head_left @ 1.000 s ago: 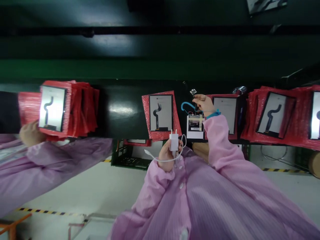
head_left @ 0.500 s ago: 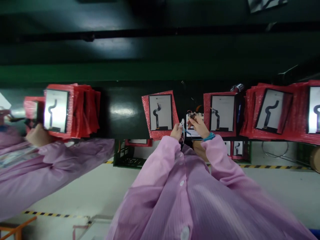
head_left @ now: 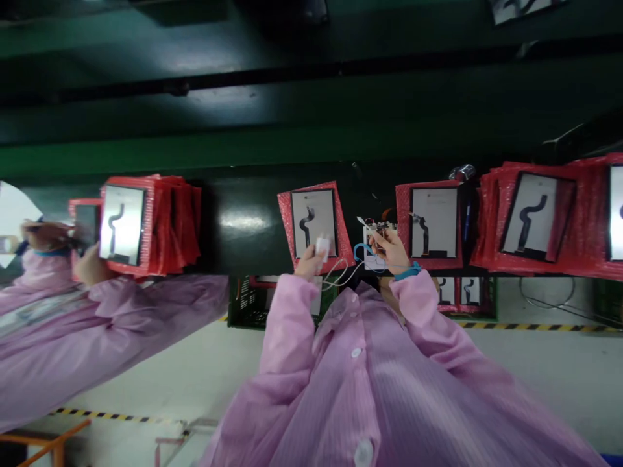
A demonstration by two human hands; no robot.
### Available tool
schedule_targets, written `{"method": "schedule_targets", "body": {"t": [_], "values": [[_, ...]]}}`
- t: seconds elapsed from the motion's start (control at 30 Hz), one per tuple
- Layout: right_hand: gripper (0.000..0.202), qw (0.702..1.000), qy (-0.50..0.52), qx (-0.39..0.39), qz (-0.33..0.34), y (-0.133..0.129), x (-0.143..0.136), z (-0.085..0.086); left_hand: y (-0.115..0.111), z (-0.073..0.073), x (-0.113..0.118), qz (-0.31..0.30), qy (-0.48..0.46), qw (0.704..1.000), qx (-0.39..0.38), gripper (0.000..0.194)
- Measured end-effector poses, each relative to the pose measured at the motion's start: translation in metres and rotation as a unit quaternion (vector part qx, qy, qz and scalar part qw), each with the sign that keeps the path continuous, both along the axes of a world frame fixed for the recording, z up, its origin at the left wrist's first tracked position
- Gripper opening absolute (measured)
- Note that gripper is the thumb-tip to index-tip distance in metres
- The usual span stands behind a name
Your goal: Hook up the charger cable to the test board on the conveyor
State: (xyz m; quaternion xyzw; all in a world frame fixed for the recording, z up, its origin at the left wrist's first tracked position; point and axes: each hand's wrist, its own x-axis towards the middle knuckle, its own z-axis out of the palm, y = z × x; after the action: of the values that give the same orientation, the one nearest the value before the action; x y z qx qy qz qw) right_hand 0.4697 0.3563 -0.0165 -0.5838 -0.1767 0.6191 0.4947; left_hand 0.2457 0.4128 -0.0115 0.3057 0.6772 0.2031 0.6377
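My left hand [head_left: 306,264] grips a small white charger plug [head_left: 322,246] at the near edge of the dark table, over the corner of a display panel on red bubble wrap [head_left: 314,220]. A thin white cable [head_left: 341,272] runs from the plug toward my right hand. My right hand [head_left: 389,250] pinches the cable's small connector end [head_left: 366,224] just above a little white board with wires [head_left: 374,259]. A blue coiled wrist-strap cord [head_left: 359,251] loops beside that wrist.
More display panels on red bubble wrap lie to the right [head_left: 433,224] and in stacks at the far right [head_left: 533,217] and the left [head_left: 146,224]. A co-worker in a pink sleeve [head_left: 97,324] handles a panel at the left. A green crate [head_left: 246,301] sits under the table.
My left hand rose from my chest to the table with the charger, met my right hand at the board, then drew left. My right hand came back from farther over the table.
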Motion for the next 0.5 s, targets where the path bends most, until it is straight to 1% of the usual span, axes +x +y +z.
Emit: {"method": "schedule_targets", "body": {"t": [0.07, 0.13, 0.17, 0.23, 0.3, 0.37, 0.4, 0.43, 0.5], "values": [[0.049, 1.000, 0.002, 0.003, 0.001, -0.003, 0.004, 0.000, 0.011, 0.008, -0.045, 0.054, 0.018, 0.998, 0.031, 0.028], [0.047, 1.000, 0.003, 0.005, 0.009, -0.006, 0.006, 0.000, 0.025, 0.008, -0.084, 0.103, 0.055, 0.992, 0.056, 0.030], [0.046, 1.000, 0.003, 0.005, 0.013, -0.008, 0.005, 0.000, 0.033, 0.005, -0.100, 0.121, 0.079, 0.987, 0.063, 0.032], [0.042, 1.000, 0.001, 0.005, 0.020, -0.011, 0.003, -0.001, 0.046, -0.007, -0.124, 0.147, 0.137, 0.977, 0.069, 0.035], [0.039, 1.000, -0.003, 0.007, 0.022, -0.014, -0.002, -0.003, 0.058, -0.023, -0.137, 0.161, 0.199, 0.964, 0.073, 0.036], [0.038, 1.000, -0.008, 0.011, 0.021, -0.016, -0.007, -0.004, 0.067, -0.037, -0.141, 0.165, 0.253, 0.950, 0.077, 0.035], [0.038, 1.000, -0.011, 0.014, 0.019, -0.017, -0.009, -0.005, 0.071, -0.041, -0.141, 0.165, 0.273, 0.944, 0.080, 0.035], [0.039, 1.000, -0.014, 0.017, 0.016, -0.018, -0.011, -0.006, 0.073, -0.043, -0.140, 0.163, 0.289, 0.939, 0.086, 0.035], [0.041, 0.999, -0.020, 0.021, 0.014, -0.019, -0.014, -0.009, 0.074, -0.040, -0.133, 0.160, 0.313, 0.930, 0.105, 0.038]]}}
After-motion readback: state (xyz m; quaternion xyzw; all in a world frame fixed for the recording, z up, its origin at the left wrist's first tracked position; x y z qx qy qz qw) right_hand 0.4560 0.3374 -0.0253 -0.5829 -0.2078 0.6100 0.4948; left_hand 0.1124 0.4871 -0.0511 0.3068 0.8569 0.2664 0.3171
